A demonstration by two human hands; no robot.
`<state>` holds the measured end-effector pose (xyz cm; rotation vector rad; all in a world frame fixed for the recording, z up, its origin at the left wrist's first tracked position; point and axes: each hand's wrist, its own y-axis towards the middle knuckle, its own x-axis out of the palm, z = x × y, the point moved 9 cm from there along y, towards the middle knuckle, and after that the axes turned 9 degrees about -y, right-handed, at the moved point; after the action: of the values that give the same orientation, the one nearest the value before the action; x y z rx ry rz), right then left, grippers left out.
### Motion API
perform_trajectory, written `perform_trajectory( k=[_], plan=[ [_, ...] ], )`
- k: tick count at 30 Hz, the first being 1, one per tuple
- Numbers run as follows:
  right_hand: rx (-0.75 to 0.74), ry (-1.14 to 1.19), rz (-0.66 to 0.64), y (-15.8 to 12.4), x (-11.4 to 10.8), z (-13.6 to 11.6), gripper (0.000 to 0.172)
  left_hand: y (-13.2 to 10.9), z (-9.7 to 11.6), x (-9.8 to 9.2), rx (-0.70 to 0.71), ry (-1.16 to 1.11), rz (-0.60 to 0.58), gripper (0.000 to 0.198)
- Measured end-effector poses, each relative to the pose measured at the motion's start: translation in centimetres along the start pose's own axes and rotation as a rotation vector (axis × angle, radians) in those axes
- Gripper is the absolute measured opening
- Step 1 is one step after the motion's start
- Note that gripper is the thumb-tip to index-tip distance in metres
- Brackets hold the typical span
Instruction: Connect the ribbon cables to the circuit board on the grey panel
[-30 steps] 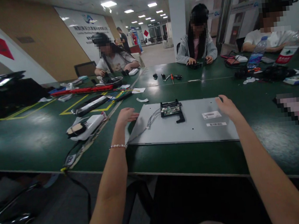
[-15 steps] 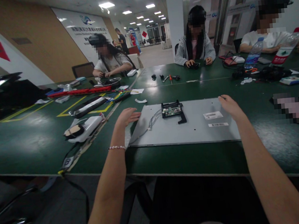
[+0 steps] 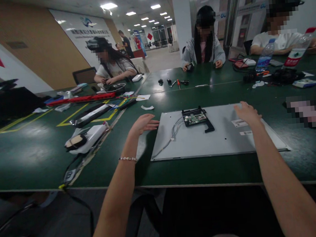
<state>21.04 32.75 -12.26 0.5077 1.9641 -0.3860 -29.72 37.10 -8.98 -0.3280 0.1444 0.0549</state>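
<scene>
A flat grey panel [image 3: 171, 146] lies on the green table in front of me. Fixed near its far edge is a small circuit board [image 3: 196, 118] in a black bracket [image 3: 209, 125], with grey cables [image 3: 175, 131] running from it toward the near left corner. White labels [image 3: 239, 123] are stuck on the right part. At the panel's left edge my left hand [image 3: 144, 124] has its fingers stretched toward the rim; whether they touch it I cannot tell. Above the right part is my right hand [image 3: 247, 113], fingers extended and not wrapped round anything; contact with the surface is unclear.
Left of me lie a white device with a black pad [image 3: 86, 139] and a black-and-silver strip [image 3: 92, 114]. Farther off are a screwdriver [image 3: 179, 84], a wrench [image 3: 173, 83] and small black parts. Bottles [image 3: 264, 55] stand at right. Three people sit across the table.
The panel has shifted to the right relative to the table. My left hand has moved right with its edge, while my right hand now lies over the panel rather than at its right rim.
</scene>
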Motion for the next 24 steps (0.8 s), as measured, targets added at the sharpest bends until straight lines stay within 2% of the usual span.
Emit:
perform_trajectory(
  k=[8,12,24],
  plan=[
    [0.017,-0.087,-0.02,0.7,1.3,1.7,0.067,-1.7,0.7,2.3,0.003,0.024,-0.07,0.034],
    [0.031,-0.156,-0.036,0.8,1.7,2.4,0.064,-1.8,0.5,2.5,-0.007,0.041,-0.084,0.037],
    [0.054,-0.246,-0.106,0.8,2.2,2.5,0.067,-1.7,0.4,2.9,0.01,0.113,-0.148,0.037]
  ],
)
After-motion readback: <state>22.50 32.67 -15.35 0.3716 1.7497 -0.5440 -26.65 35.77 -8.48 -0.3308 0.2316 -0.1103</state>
